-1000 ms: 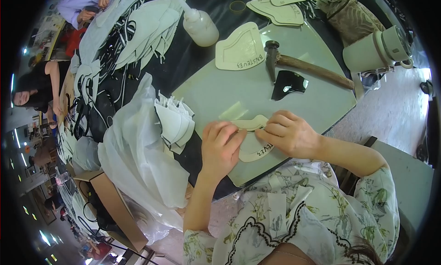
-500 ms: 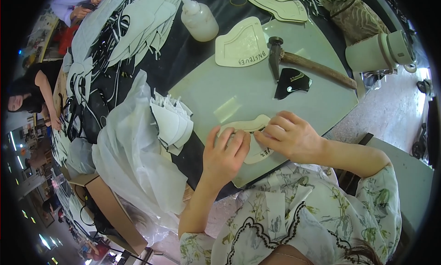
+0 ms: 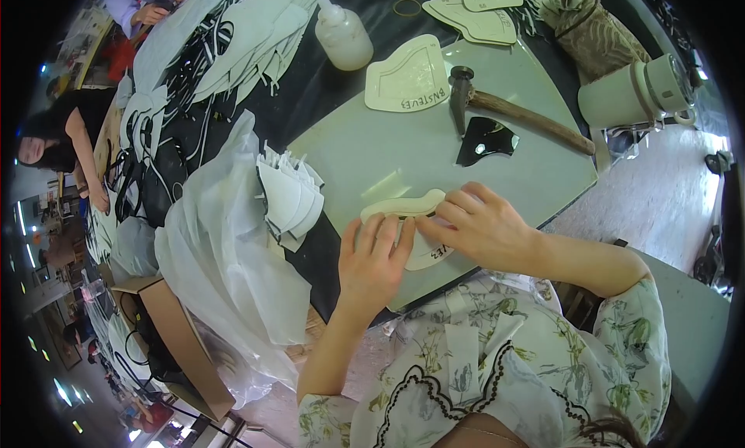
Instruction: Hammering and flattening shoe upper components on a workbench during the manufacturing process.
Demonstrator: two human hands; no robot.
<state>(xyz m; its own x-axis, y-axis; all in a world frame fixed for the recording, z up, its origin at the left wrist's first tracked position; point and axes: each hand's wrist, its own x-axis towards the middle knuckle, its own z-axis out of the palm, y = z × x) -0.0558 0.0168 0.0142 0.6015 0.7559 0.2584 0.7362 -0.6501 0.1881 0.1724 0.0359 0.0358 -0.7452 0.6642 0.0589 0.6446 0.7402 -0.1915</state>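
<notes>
A cream shaped template [image 3: 402,206] with dark lettering lies near the front edge of the grey-green board [image 3: 349,149]. A narrow dark line runs across it between my fingertips. My left hand [image 3: 372,265] has its bent fingers pressed together on the template's left part, holding it. From the right, my right hand [image 3: 485,227] is closed, thumb and fingers pinched at the dark line; what they hold is hidden. Beyond them lie a shiny black cut piece [image 3: 487,141] and a hammer [image 3: 528,118] with a wooden handle.
Another cream template [image 3: 405,75] lies behind, near a squeeze bottle [image 3: 344,40]. Stacked white pieces [image 3: 291,196] and crumpled plastic sheeting [image 3: 229,238] lie left, above a cardboard box [image 3: 182,347]. A pale flask [image 3: 632,92] stands right. Co-workers sit at the far left.
My right hand has shifted slightly left, closer to my left hand's fingertips. Both hands stay on the template. The whole view has tilted a little.
</notes>
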